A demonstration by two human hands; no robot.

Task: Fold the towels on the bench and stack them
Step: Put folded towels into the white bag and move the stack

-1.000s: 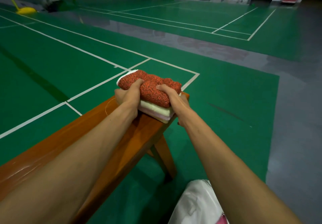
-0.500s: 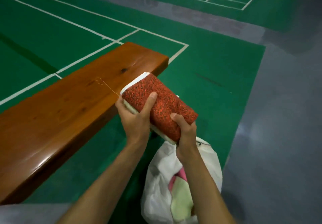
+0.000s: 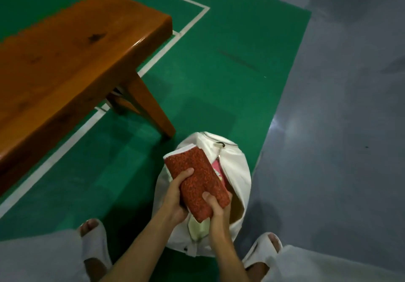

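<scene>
While both hands, left hand (image 3: 175,196) and right hand (image 3: 215,207), clasp the folded towel stack (image 3: 197,183) (red-orange on top), it hovers above an open white bag (image 3: 236,172).

Folded towel stack (image 3: 197,181): red speckled top layer, white edge beneath; tilted, held off the tabletop (image 3: 65,47), over open white bag (image 3: 237,167).

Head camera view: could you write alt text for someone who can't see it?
The left hand and right hand grip a stack of folded towels, red one on top, over an open white bag on the floor. A wooden bench stands to the left.
</scene>
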